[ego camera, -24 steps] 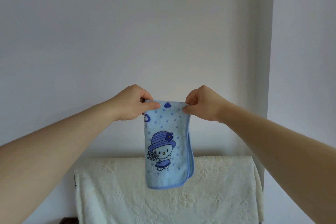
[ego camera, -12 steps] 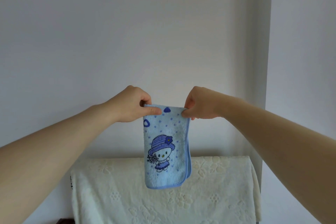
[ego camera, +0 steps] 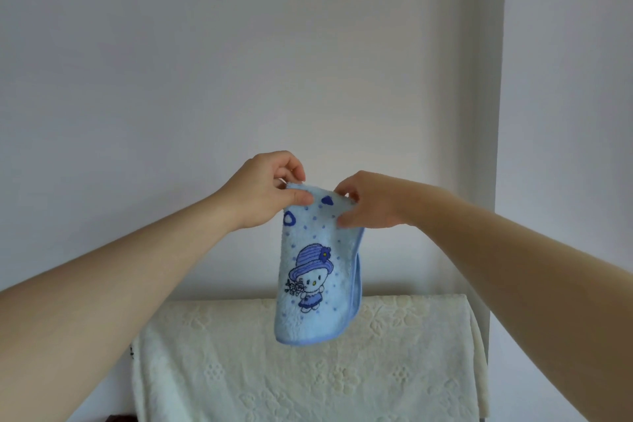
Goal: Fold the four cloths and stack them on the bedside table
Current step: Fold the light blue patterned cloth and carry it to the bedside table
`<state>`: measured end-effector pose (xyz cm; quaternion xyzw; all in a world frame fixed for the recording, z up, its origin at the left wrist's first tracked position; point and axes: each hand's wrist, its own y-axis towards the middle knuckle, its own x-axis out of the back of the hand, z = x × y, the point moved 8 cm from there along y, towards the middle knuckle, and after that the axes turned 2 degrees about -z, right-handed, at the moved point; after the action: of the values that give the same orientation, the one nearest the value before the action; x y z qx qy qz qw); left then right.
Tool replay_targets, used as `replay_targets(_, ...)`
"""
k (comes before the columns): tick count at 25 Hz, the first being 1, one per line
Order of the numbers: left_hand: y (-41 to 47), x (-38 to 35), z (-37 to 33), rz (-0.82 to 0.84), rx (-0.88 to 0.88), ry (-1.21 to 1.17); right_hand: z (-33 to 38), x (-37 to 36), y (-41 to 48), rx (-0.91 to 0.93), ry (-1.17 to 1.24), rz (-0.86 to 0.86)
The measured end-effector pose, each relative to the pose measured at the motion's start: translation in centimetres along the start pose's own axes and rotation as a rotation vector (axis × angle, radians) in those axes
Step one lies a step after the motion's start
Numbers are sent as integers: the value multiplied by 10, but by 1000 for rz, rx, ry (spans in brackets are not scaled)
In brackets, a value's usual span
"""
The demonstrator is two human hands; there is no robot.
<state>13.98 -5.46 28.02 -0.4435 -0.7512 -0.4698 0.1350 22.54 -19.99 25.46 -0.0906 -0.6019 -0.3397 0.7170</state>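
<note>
1. Your left hand (ego camera: 262, 193): the arm reaches in from the lower left. Its fingers (ego camera: 295, 171) and thumb are curled, pinching the top left corner of the blue cloth.

2. Blue cloth (ego camera: 317, 284): pale blue terry with darker dots, hearts and a cartoon cat in a striped hat. It is doubled over, with layered edges showing down its right side. It hangs in the air between your two hands, in front of the plain wall (ego camera: 239, 62). Its lower edge overlaps the cream cover in the view, and you cannot tell whether they touch.

3. Your right hand (ego camera: 371, 204): the arm reaches in from the lower right. Its fingers (ego camera: 346, 187) and thumb are curled, pinching the cloth's top right corner, a little lower than the left hand.

4. Cream cover (ego camera: 308, 377): embossed with flowers and draped over something along the bottom of the view. What lies under it is hidden; it may be the table.
</note>
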Motion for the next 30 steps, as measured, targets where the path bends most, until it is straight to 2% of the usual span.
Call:
replay_targets(4,1,2,-4,-27,-4,-73,0,7,-2,7,183,-136)
replay_targets(7,-5,2,13,-53,129,-299,-2,19,-3,-5,335,-236)
replay_targets(9,-14,-12,27,14,230,-462,2,26,-3,-4,403,-275)
replay_targets(11,-28,-36,36,157,305,-553,6,34,-2,-11,444,-328)
replay_targets(13,-39,-53,39,214,348,-613,5,45,-2,-28,511,-412)
replay_targets(16,-38,-56,40,120,399,-738,-10,49,-7,-111,870,-559)
replay_targets(18,-35,-57,36,101,439,-795,-23,25,-11,-241,1114,-510)
replay_targets(20,-33,-60,32,96,457,-841,-28,-14,-17,-329,1268,-307)
replay_targets(22,-32,-63,31,80,472,-846,-28,-42,-27,-319,1360,-175)
replay_targets(27,-29,-64,35,61,498,-794,-47,-36,-22,-208,1361,-301)
replay_targets(30,-28,-60,37,42,507,-780,-50,-25,-20,-166,1220,-304)
